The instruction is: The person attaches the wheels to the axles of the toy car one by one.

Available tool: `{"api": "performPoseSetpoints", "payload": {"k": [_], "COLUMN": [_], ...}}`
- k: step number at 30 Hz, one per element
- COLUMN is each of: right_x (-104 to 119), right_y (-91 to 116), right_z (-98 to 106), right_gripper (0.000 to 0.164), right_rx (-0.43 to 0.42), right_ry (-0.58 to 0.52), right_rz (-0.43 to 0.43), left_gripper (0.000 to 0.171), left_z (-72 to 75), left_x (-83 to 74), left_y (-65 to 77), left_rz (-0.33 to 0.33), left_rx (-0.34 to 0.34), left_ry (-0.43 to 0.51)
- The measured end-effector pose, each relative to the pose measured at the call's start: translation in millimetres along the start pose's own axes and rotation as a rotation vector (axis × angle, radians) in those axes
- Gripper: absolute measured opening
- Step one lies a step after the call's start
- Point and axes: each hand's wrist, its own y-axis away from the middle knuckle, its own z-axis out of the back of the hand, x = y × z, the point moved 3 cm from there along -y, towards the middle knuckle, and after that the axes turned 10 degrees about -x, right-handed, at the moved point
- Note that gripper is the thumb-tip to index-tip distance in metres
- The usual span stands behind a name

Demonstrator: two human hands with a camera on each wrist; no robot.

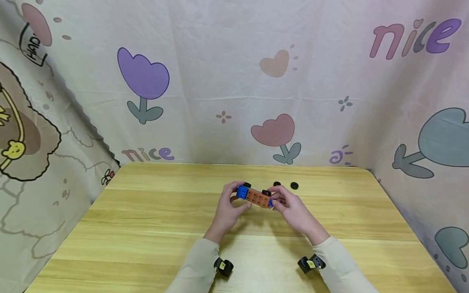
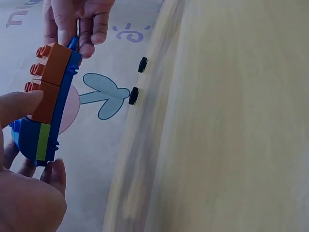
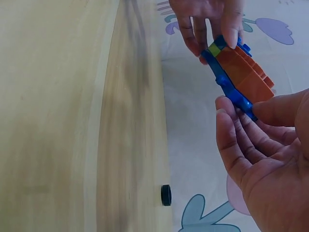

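Note:
Both hands hold a toy block car (image 1: 258, 198) raised over the table, with a blue base, orange studded bricks and a blue front with a lime-green stripe. My left hand (image 1: 227, 209) grips the blue front end, its thumb along the side. At the tail, my right hand (image 1: 294, 209) pinches the blue base between thumb and fingers. Two black wheels (image 1: 266, 192) show on the car's far side in the head view. Bare blue axle stubs (image 2: 73, 69) stick out along the side that the left wrist view shows.
Two loose black wheels (image 1: 294, 185) lie on the wooden table (image 1: 146, 228) beyond the right hand, towards the back edge. A printed cloth (image 1: 209, 61) hangs behind the table and at both sides. Each wrist wears a small black camera (image 1: 224, 267).

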Motion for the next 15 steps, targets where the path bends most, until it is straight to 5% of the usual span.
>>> {"api": "performPoseSetpoints", "payload": {"k": [15], "right_x": [1.4], "right_y": [-1.2], "right_z": [7.7], "right_gripper": [0.03], "right_rx": [-0.051], "right_ry": [0.004], "right_rz": [-0.024], "left_gripper": [0.043], "left_z": [-2.6], "left_x": [-2.7], "left_y": [2.8], "left_rz": [-0.08], "left_rx": [-0.015], "left_ry": [-0.137]}}
